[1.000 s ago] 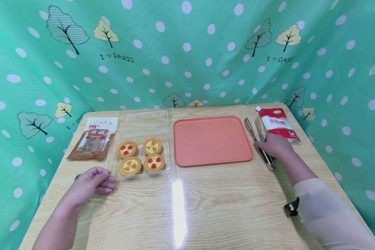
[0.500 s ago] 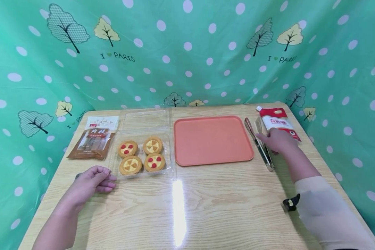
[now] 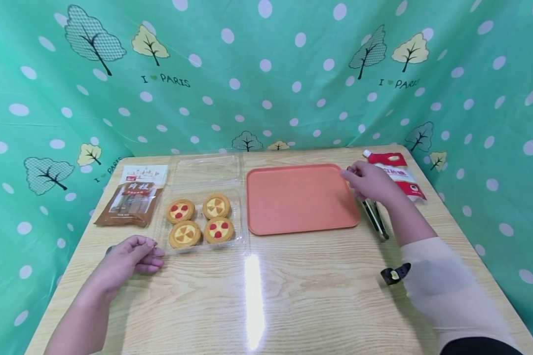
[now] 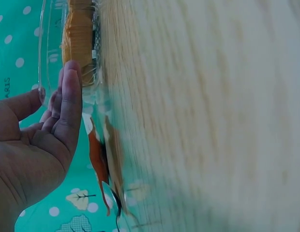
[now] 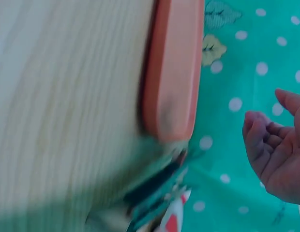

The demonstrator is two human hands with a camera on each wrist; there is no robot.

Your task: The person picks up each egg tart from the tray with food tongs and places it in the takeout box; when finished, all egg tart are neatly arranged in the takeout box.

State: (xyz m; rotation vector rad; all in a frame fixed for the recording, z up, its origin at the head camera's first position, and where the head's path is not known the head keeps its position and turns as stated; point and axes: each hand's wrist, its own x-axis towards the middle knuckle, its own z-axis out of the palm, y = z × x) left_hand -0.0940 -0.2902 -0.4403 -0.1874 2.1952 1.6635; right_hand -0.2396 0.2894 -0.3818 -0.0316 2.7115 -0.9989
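Observation:
My left hand (image 3: 131, 259) lies at the near left corner of a clear plastic box (image 3: 204, 249), fingers loosely bent. In the left wrist view its fingertips overlap the box edge; contact cannot be told. Inside the opened box sit several round tarts (image 3: 185, 234), some with red topping, some with pale wedges. My right hand (image 3: 370, 181) hovers over the upper part of the tongs (image 3: 375, 219), beside the right edge of a salmon-pink tray (image 3: 302, 199). The right wrist view shows this hand (image 5: 278, 150) in the air, fingers loosely curled, holding nothing. It covers the upper tongs in the head view.
A brown and white food packet (image 3: 132, 199) lies on the left of the wooden table (image 3: 311, 286). Behind the right hand lies a red and white spouted bag (image 3: 399, 175). A green dotted cloth (image 3: 266, 74) hangs around the back and sides.
My right hand has left its place at the middle of the tongs and the bag, moving up and left towards the tray. The left hand, box and tray have stayed put.

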